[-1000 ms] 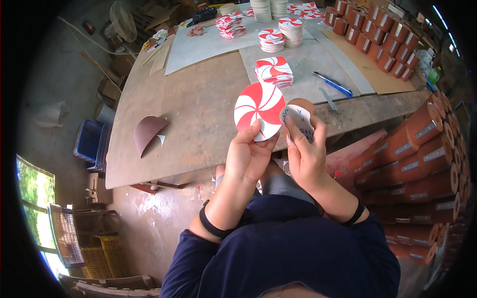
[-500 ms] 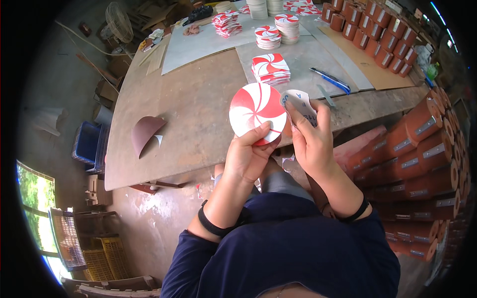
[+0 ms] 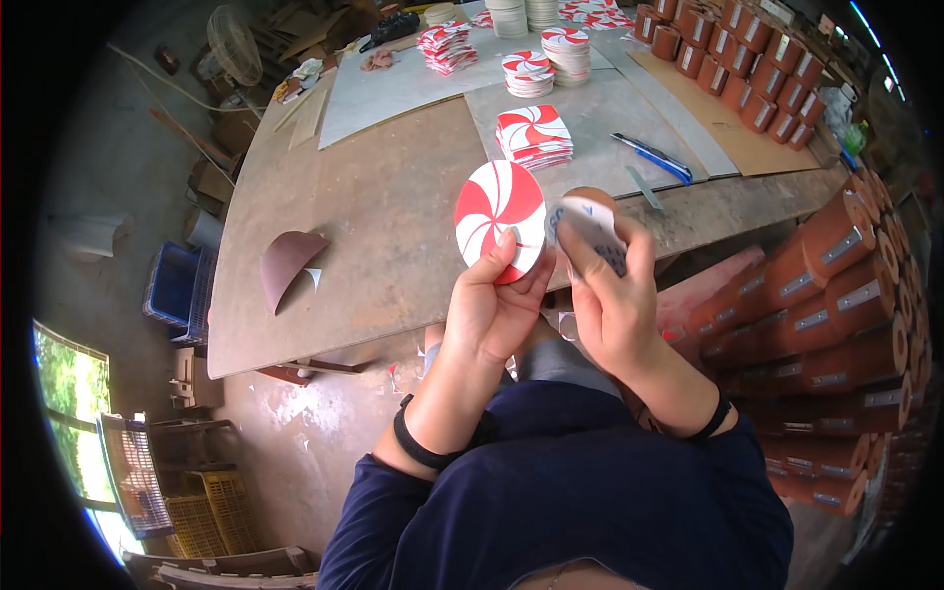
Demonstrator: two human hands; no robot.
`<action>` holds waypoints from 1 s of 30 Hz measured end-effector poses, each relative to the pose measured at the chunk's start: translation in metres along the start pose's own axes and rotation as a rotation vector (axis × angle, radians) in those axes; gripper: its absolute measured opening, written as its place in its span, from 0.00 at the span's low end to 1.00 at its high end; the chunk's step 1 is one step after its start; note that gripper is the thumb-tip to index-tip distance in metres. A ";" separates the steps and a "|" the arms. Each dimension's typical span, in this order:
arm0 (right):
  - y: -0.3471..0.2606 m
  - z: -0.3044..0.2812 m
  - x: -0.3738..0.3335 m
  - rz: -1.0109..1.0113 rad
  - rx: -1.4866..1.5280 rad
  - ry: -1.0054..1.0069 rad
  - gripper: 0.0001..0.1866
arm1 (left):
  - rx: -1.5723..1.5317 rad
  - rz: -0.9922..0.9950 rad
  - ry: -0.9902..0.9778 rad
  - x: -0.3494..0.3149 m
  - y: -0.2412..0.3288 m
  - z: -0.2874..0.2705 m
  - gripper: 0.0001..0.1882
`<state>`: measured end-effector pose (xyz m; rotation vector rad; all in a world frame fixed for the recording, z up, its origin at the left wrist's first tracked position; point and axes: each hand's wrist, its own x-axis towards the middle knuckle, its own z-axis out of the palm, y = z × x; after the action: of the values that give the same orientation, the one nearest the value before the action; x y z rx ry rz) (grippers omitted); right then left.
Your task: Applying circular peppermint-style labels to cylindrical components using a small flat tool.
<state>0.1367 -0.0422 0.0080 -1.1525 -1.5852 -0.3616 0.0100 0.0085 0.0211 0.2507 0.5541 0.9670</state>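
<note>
A round disc with a red and white swirl is held up over the table's near edge. My left hand grips it from below, thumb on its printed face. Just right of it, my right hand is closed on a piece of sandpaper, its white printed back toward me and a brown edge showing. The sandpaper is beside the disc's right rim; whether they touch I cannot tell. Beyond the disc sits a stack of square swirl-printed sheets. A brown folded sandpaper piece lies on the table at left.
A blue utility knife and a metal strip lie on the worktable at right. Stacked round discs stand farther back. Brown cylinders fill the far right corner, and more brown rolls are piled beside me.
The disc has turned more edge-on and shifted slightly left. My right hand has drawn a little away from it, turning the sandpaper so its brown edge shows.
</note>
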 end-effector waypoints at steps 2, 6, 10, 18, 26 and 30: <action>0.003 0.001 0.006 -0.006 0.002 0.011 0.26 | -0.021 -0.008 0.001 -0.004 -0.001 0.005 0.16; -0.001 0.006 0.003 -0.030 -0.014 -0.046 0.26 | -0.055 -0.026 -0.011 -0.002 -0.002 0.003 0.16; -0.020 0.000 -0.014 -0.043 0.051 -0.196 0.24 | -0.121 -0.184 -0.453 0.017 0.008 -0.034 0.16; 0.005 0.007 0.016 -0.040 -0.025 -0.030 0.23 | -0.070 -0.012 0.006 -0.006 0.003 0.007 0.17; -0.013 0.004 -0.022 -0.100 0.039 -0.156 0.22 | -0.078 -0.101 -0.167 0.006 0.007 -0.012 0.13; -0.002 -0.006 0.013 -0.023 -0.015 -0.032 0.21 | -0.091 -0.111 -0.078 -0.002 0.005 0.000 0.13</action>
<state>0.1391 -0.0417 0.0222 -1.1574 -1.6269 -0.3721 0.0057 0.0093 0.0233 0.1742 0.4468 0.8688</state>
